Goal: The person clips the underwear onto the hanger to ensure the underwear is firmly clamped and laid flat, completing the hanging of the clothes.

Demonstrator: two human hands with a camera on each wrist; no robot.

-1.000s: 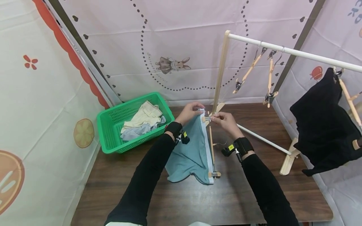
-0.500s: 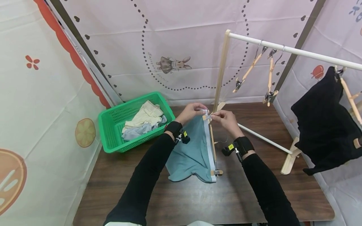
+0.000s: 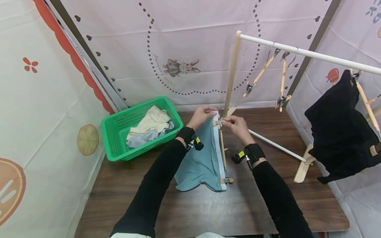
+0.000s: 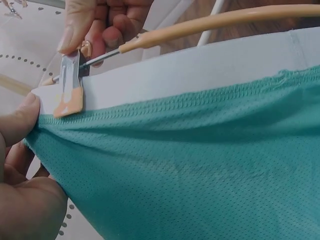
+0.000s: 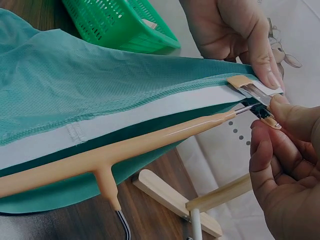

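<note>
A teal garment (image 3: 194, 167) with a white waistband (image 4: 200, 65) lies on the table, its far end raised. My left hand (image 3: 202, 118) pinches the waistband's far corner between thumb and fingers. Alongside the band runs a wooden clip hanger (image 5: 150, 143), its hook pointing right. The hanger's far clip (image 4: 70, 85), metal with a wooden pad, overlaps the band close to that corner. My right hand (image 3: 237, 128) pinches the outer end of this clip with thumb and fingers. At the near end, the other clip (image 3: 227, 180) sits across the waistband.
A green basket (image 3: 108, 140) with cream and grey-blue cloths stands at the left. On the right, a rack with a white rail (image 3: 315, 55) bears two bare clip hangers (image 3: 282, 79) and a black garment (image 3: 336, 129). Its white lower bar (image 3: 274, 145) crosses behind my right wrist.
Both hands keep their grips on the waistband corner and the far clip. The corner, clip and hanger have shifted slightly away from me.
</note>
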